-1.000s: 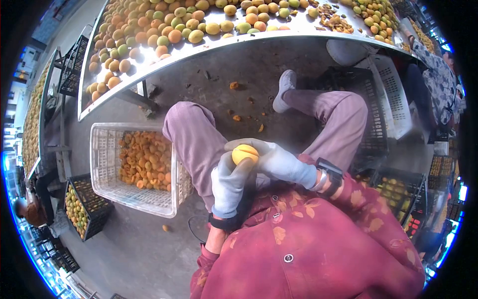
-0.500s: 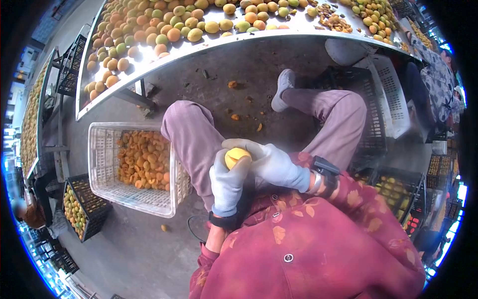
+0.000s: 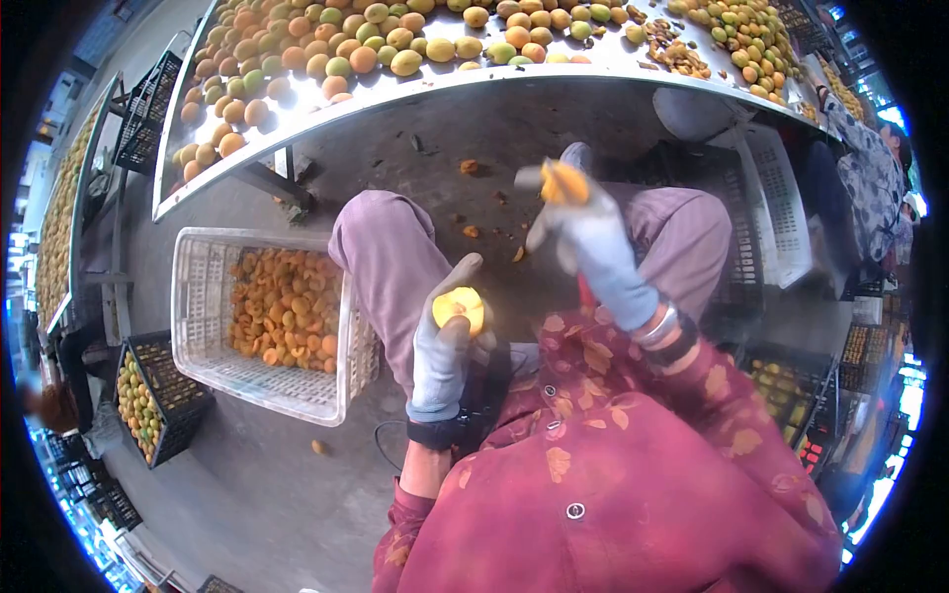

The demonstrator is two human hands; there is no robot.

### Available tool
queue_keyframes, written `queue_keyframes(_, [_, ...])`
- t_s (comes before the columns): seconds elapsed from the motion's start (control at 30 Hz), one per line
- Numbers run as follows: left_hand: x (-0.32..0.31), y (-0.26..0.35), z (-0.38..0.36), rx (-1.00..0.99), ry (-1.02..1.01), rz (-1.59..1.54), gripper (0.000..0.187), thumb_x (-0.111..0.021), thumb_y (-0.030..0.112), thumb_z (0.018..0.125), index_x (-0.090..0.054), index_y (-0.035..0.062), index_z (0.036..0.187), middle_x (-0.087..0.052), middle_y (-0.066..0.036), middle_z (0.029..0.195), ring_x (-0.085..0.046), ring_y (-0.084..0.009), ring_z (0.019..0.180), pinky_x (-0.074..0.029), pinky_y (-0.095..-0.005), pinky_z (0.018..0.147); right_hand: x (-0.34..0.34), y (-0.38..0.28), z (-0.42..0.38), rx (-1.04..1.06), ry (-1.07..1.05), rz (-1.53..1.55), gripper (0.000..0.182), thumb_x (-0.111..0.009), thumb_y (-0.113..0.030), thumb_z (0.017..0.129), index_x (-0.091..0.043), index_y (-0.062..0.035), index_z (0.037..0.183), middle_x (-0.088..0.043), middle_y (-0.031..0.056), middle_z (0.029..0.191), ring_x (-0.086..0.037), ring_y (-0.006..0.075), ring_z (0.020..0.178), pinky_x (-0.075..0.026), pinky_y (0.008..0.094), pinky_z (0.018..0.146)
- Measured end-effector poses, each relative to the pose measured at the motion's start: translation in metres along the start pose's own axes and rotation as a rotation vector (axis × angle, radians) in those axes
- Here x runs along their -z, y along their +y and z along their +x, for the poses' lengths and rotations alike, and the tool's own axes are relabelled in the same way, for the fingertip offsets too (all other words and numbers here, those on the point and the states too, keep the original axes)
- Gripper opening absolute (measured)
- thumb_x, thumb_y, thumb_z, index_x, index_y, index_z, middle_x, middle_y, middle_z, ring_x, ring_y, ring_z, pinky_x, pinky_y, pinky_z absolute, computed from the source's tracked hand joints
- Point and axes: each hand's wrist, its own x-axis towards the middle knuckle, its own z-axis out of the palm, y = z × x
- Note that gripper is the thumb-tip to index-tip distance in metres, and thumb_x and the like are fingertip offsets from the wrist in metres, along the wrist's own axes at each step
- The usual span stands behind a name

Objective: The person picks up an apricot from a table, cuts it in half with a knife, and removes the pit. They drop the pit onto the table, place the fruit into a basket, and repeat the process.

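Note:
My left hand [image 3: 440, 346], in a pale work glove, grips an apricot half [image 3: 461, 310] with its yellow cut face turned up and a hollow in the middle. Raised to the upper right, above my knee, my right hand [image 3: 588, 232] is smeared by motion. Its gloved fingers hold an orange apricot piece [image 3: 564, 184], too blurred to show its cut side clearly. Left of my leg stands a white plastic crate [image 3: 341, 346] with many orange apricot pieces [image 3: 284, 311] inside.
A metal table [image 3: 395, 91] ahead carries whole apricots [image 3: 361, 59] and a small heap of scraps [image 3: 682, 54]. Black crates [image 3: 183, 415] stand at left and right. Fruit bits [image 3: 471, 231] lie on the floor. Another person [image 3: 870, 168] is at far right.
My hands have parted. The apricot held between them is now opened; my right hand has swung up and right with a piece, while the left keeps a half.

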Motion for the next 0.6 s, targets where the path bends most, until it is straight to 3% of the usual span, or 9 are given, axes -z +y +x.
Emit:
queue_keyframes(0.03, [0.000,0.000,0.001,-0.013,-0.011,-0.040,0.065,-0.066,0.040,0.087,-0.046,-0.0014,0.133,-0.059,-0.002,0.090,-0.056,-0.0067,0.069,-0.045,-0.0179,0.060,-0.011,-0.040,0.003,-0.018,0.010,-0.076,0.044,-0.052,-0.003,0.081,-0.054,-0.0019,0.125,-0.069,0.0070,0.085,-0.060,0.0095,0.054,-0.045,0.0242,0.042])
queue_keyframes(0.1, [-0.004,-0.004,0.001,-0.025,-0.024,-0.078,0.068,-0.066,0.043,0.087,-0.046,-0.0012,0.134,-0.058,-0.001,0.086,-0.055,-0.0078,0.064,-0.045,-0.0181,0.057,-0.042,-0.066,0.023,0.351,-0.069,-0.437,0.042,-0.056,-0.009,0.082,-0.054,0.0013,0.123,-0.069,0.0147,0.086,-0.067,0.0192,0.066,-0.053,0.0323,0.055])
queue_keyframes(0.17, [-0.009,-0.007,0.002,0.016,0.169,-0.185,0.067,-0.062,0.046,0.089,-0.046,-0.0014,0.133,-0.058,-0.001,0.080,-0.052,-0.0102,0.057,-0.044,-0.0206,0.056,-0.100,-0.111,0.028,0.164,-0.405,-1.135,0.045,-0.059,-0.019,0.083,-0.052,0.0034,0.122,-0.068,0.0222,0.088,-0.069,0.0306,0.076,-0.055,0.0394,0.066])
queue_keyframes(0.23, [-0.006,-0.001,-0.003,0.054,0.145,-0.221,0.063,-0.056,0.045,0.092,-0.046,-0.0018,0.133,-0.058,-0.002,0.080,-0.052,-0.0111,0.058,-0.044,-0.0219,0.056,-0.129,-0.121,0.026,0.352,-0.653,-1.129,0.052,-0.059,-0.026,0.085,-0.049,0.0056,0.125,-0.066,0.0262,0.092,-0.067,0.0355,0.086,-0.054,0.0421,0.073])
queue_keyframes(0.33, [0.005,-0.007,-0.003,0.024,0.172,-0.118,0.057,-0.045,0.043,0.098,-0.047,-0.0031,0.131,-0.059,-0.003,0.079,-0.052,-0.0122,0.060,-0.043,-0.0236,0.058,-0.135,-0.129,0.024,0.230,-0.619,-0.997,0.056,-0.057,-0.026,0.087,-0.044,0.0026,0.133,-0.067,0.0250,0.090,-0.067,0.0352,0.089,-0.054,0.0415,0.076])
queue_keyframes(0.37, [0.006,-0.007,-0.002,-0.027,0.207,0.035,0.054,-0.039,0.040,0.101,-0.048,-0.0038,0.130,-0.060,-0.004,0.080,-0.051,-0.0125,0.061,-0.042,-0.0239,0.059,-0.129,-0.126,0.020,0.219,-0.490,-0.962,0.051,-0.057,-0.027,0.089,-0.048,-0.0012,0.132,-0.067,0.0236,0.089,-0.068,0.0318,0.088,-0.054,0.0387,0.077])
queue_keyframes(0.43, [0.005,0.003,0.000,0.013,0.057,-0.051,0.049,-0.035,0.033,0.103,-0.046,-0.0042,0.132,-0.062,-0.006,0.088,-0.052,-0.0130,0.068,-0.043,-0.0248,0.062,-0.106,-0.105,0.022,0.157,-0.389,-0.494,0.037,-0.054,-0.026,0.094,-0.057,-0.0050,0.124,-0.068,0.0157,0.082,-0.068,0.0209,0.076,-0.053,0.0305,0.066])
queue_keyframes(0.53, [-0.002,0.005,0.004,0.047,0.088,-0.189,0.052,-0.036,0.034,0.102,-0.043,-0.0047,0.136,-0.060,-0.009,0.103,-0.053,-0.0140,0.078,-0.045,-0.0267,0.067,-0.075,-0.113,0.008,0.071,-0.242,-0.132,0.029,-0.045,-0.021,0.100,-0.063,-0.0071,0.117,-0.061,0.0013,0.069,-0.049,0.0042,0.047,-0.037,0.0157,0.042])
queue_keyframes(0.6, [-0.006,0.004,0.005,0.045,0.105,-0.136,0.052,-0.036,0.035,0.102,-0.043,-0.0052,0.135,-0.060,-0.010,0.104,-0.053,-0.0144,0.078,-0.044,-0.0265,0.067,-0.072,-0.110,-0.001,0.081,-0.144,-0.042,0.031,-0.041,-0.021,0.101,-0.063,-0.0034,0.117,-0.060,0.0025,0.068,-0.047,0.0040,0.047,-0.037,0.0165,0.044])
